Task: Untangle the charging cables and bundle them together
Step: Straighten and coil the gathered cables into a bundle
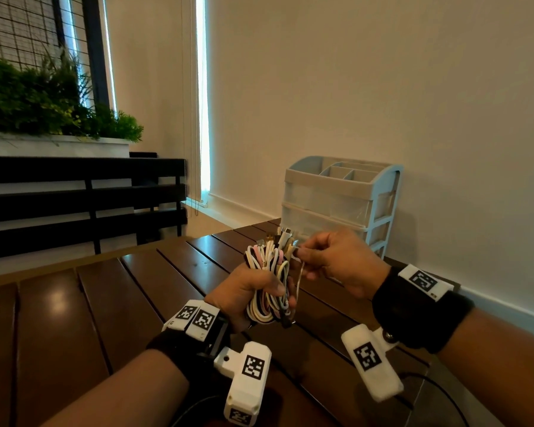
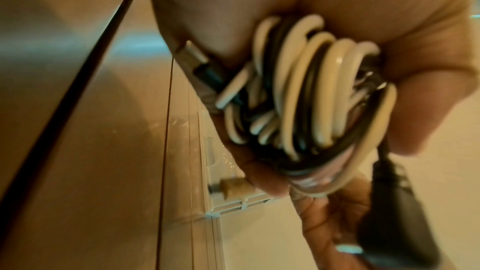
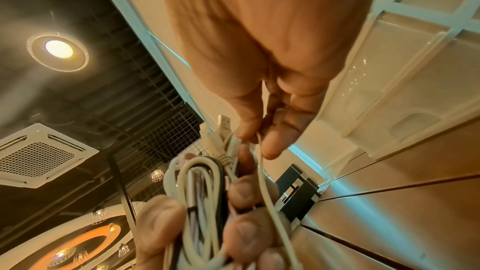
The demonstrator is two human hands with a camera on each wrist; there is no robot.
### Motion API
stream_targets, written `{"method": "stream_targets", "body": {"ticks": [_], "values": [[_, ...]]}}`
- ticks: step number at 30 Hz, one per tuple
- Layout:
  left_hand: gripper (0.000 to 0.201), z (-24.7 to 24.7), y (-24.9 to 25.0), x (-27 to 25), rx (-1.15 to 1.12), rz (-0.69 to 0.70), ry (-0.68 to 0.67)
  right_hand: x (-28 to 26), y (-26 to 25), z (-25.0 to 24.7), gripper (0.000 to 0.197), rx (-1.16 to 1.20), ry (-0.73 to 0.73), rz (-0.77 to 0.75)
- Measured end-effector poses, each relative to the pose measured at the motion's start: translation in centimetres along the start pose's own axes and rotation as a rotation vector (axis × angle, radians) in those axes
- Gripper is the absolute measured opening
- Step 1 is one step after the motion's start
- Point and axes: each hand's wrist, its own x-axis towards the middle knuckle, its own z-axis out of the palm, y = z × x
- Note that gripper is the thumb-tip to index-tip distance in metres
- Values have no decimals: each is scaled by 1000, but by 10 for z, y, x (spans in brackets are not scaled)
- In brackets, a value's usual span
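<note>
Held up above the slatted wooden table (image 1: 173, 272), in front of the pale drawer organiser (image 1: 339, 195): the coiled bundle of charging cables (image 1: 270, 282), white, black and pink strands looped together, plugs poking out of the top. Clenched around its middle, the left hand (image 1: 244, 291), thumb across the front of the loops. Pinched between thumb and forefinger of the right hand (image 1: 336, 260), just beside the top of the bundle: one thin white strand (image 1: 299, 282), hanging slack down the bundle's right side. Possibly a loose cable end, possibly a tie; too thin and blurred in the wrist views to say.

Judged to be late in the job: coils gathered, last strand being wound or tucked.

Risks from here:
- Pulling the strand sideways with too much force, dragging a loop out of the fist and loosening the coil.
- Easing the left grip to pass the strand behind, letting springy loops fan open and re-tangle.
- Catching the strand on the projecting plugs at the top and so wrapping crookedly.
- Losing the pinch on so thin a strand, undoing the last turn.
</note>
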Motion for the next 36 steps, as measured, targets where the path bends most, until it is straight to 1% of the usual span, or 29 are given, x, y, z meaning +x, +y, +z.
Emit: {"method": "stream_targets", "body": {"ticks": [4,7,10,12,15,19,22,25,29,30,31,32,34,35,36], "values": [[44,-1,-1,1,31,-15,42,2,1,2,7,-10,18,11],[44,0,-2,2,32,-57,30,2,2,3,8,-5,64,-20],[32,-1,-1,1,30,-106,25,2,2,6,9,7,86,-40],[35,0,-1,0,24,-120,29,2,3,8,9,18,100,-31],[48,1,-1,-1,11,-138,52,1,2,8,7,60,106,-19],[47,3,-1,-1,-3,-120,32,1,3,12,4,96,126,7],[50,4,-2,1,-3,-110,29,3,6,14,8,53,159,8],[45,4,-3,2,21,-101,55,4,7,16,9,31,141,18],[38,2,-3,3,63,-91,142,5,5,15,7,78,37,63],[38,1,-4,3,74,-92,162,4,5,15,8,92,5,67],[37,0,-4,3,82,-94,175,4,5,15,13,99,-22,64],[37,0,-4,3,92,-92,185,3,5,15,23,93,-38,57],[33,0,-4,2,118,-81,190,3,6,15,43,64,-25,41],[30,1,-4,2,131,-75,193,3,6,16,44,60,-12,31],[27,1,-5,2,141,-72,199,4,6,16,40,67,-6,24]]}}
